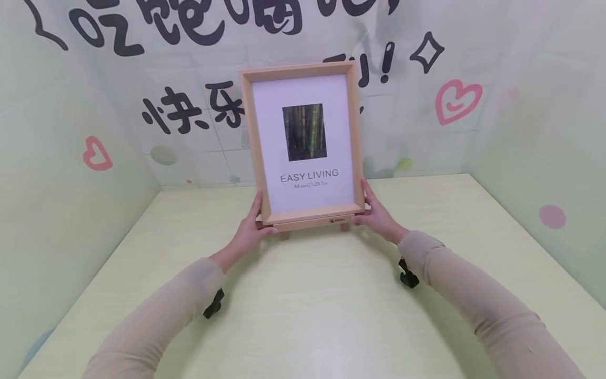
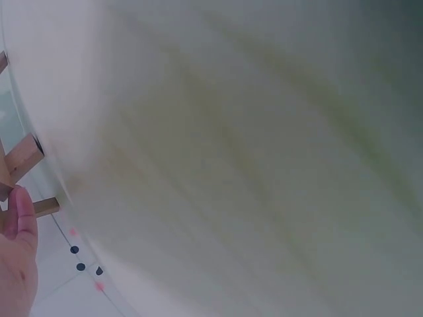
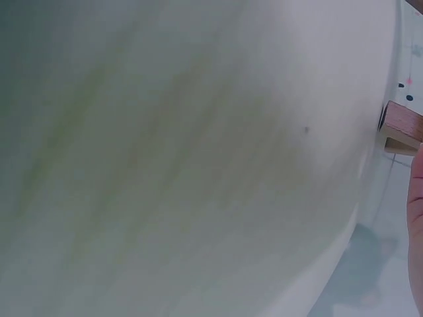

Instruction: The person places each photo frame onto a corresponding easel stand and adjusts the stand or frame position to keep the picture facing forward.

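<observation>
A light wooden picture frame (image 1: 356, 131) leans back on a small wooden tabletop easel (image 1: 307, 223) near the back of the table. Its white insert carries a dark bamboo picture and the words "EASY LIVING". At the lower left corner, my left hand (image 1: 246, 229) grips the easel, thumb along the front ledge and fingers up by the frame's side. My right hand (image 1: 379, 216) grips the lower right corner the same way. Easel legs (image 2: 25, 158) show past the left fingers in the left wrist view; one wooden foot (image 3: 402, 123) shows beside the right hand.
The pale wood-grain table (image 1: 303, 305) stretches out in front of the frame. A white printed cloth (image 1: 199, 158) with large black characters hangs close behind it. Pale side panels (image 1: 544, 158) stand at left and right. Dark wrist straps (image 1: 408, 273) hang under both sleeves.
</observation>
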A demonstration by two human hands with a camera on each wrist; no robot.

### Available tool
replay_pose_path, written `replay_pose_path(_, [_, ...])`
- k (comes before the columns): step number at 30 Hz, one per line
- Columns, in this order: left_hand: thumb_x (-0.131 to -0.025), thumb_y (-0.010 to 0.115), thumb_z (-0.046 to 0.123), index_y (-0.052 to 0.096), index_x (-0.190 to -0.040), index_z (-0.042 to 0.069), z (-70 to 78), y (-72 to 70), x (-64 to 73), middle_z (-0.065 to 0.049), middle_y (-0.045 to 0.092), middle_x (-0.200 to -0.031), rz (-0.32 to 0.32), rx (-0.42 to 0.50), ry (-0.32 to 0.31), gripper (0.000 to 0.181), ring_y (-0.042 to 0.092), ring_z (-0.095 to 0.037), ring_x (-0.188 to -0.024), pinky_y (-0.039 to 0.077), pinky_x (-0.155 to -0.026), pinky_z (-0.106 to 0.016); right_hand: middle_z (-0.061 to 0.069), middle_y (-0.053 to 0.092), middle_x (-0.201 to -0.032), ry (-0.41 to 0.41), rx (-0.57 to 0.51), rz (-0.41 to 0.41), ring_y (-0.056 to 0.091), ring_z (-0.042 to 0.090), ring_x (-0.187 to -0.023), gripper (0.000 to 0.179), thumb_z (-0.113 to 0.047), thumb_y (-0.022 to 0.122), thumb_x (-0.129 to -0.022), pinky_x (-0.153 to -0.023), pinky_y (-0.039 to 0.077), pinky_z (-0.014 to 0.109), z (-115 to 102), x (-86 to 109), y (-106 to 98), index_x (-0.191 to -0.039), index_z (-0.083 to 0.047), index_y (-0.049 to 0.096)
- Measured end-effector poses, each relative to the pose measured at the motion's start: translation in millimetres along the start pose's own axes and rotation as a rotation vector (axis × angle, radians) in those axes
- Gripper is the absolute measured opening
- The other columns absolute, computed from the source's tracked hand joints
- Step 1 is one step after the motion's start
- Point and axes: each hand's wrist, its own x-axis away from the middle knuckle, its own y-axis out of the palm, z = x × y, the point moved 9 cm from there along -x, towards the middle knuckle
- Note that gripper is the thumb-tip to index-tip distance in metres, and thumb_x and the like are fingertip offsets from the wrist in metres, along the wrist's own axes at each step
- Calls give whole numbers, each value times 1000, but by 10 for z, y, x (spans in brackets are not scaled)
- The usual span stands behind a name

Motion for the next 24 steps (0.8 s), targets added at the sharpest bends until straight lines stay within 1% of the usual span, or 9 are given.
replay_pose_path(6, [-80,64,-4,-9,-144,38,7,33,-20,-20,13,-150,-16,16,10,106,57,-40,-101,51,-87,-33,29,17,-142,5,-6,5,52,43,-107,104,14,54,-82,-76,54,28,-7,30,-25,-143,-43,-8])
replay_pose_path(11, [-79,64,-4,-9,-144,37,17,53,-48,-20,14,-150,-18,16,15,106,58,-40,-99,51,-87,-33,30,15,-143,-3,-1,8,51,44,-108,104,13,55,-81,-77,54,28,-24,54,-48,-144,-41,-9])
replay_pose_path(14, [-79,65,-3,-9,-145,37,31,72,-59,-20,14,-150,-21,16,18,107,58,-40,-99,51,-87,-33,30,17,-143,1,5,12,52,43,-106,104,13,55,-81,-76,54,27,-12,60,-68,-144,-40,-9])
replay_pose_path(18, [-78,65,-4,-9,-145,37,45,95,-74,-20,14,-150,-30,18,21,107,58,-40,-99,51,-87,-33,30,19,-141,-6,10,10,54,41,-103,104,13,56,-82,-74,54,25,-8,73,-89,-144,-40,-10])
replay_pose_path(24, [-79,65,-4,-9,-145,36,41,110,-100,-22,15,-149,-35,20,14,107,57,-41,-101,50,-88,-33,31,19,-140,-8,9,13,53,42,-104,105,13,56,-81,-74,54,25,-8,91,-115,-144,-39,-10])
